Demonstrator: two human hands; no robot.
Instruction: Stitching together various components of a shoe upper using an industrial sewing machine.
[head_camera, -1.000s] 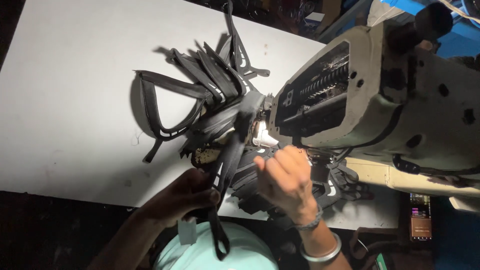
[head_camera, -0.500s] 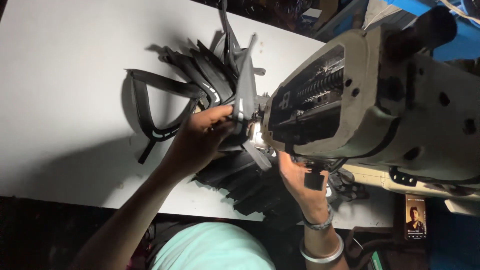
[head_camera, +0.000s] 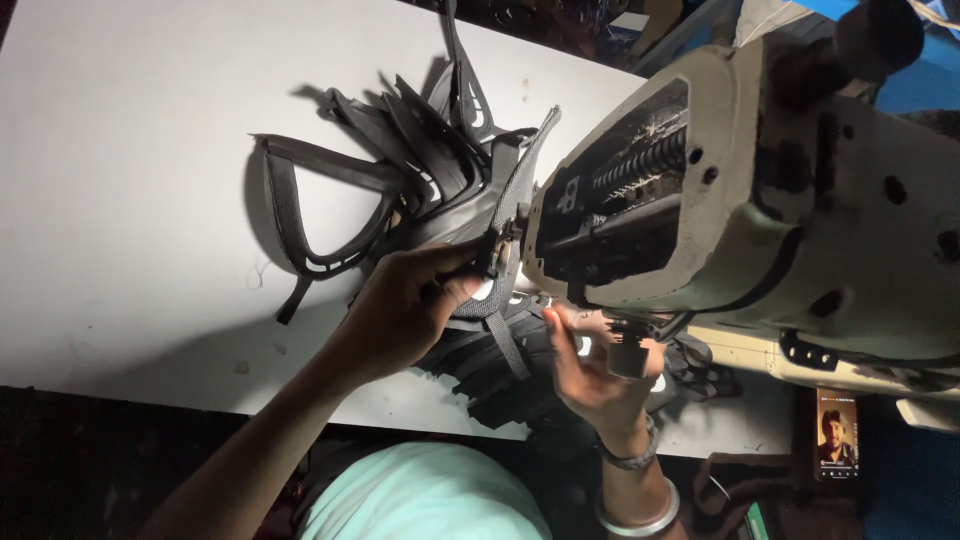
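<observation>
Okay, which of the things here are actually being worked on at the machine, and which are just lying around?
In use:
left hand gripping the grey mesh piece
right hand under the sewing machine head

Lying about:
pile of black cut pieces on the white table
phone at the table's edge

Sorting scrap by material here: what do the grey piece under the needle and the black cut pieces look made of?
Grey piece: seemingly woven mesh fabric, matte, fine grid texture. Black cut pieces: probably synthetic leather or rubbery sheet, smooth with faint sheen, clean-cut openings; uncertain in this light.
</observation>
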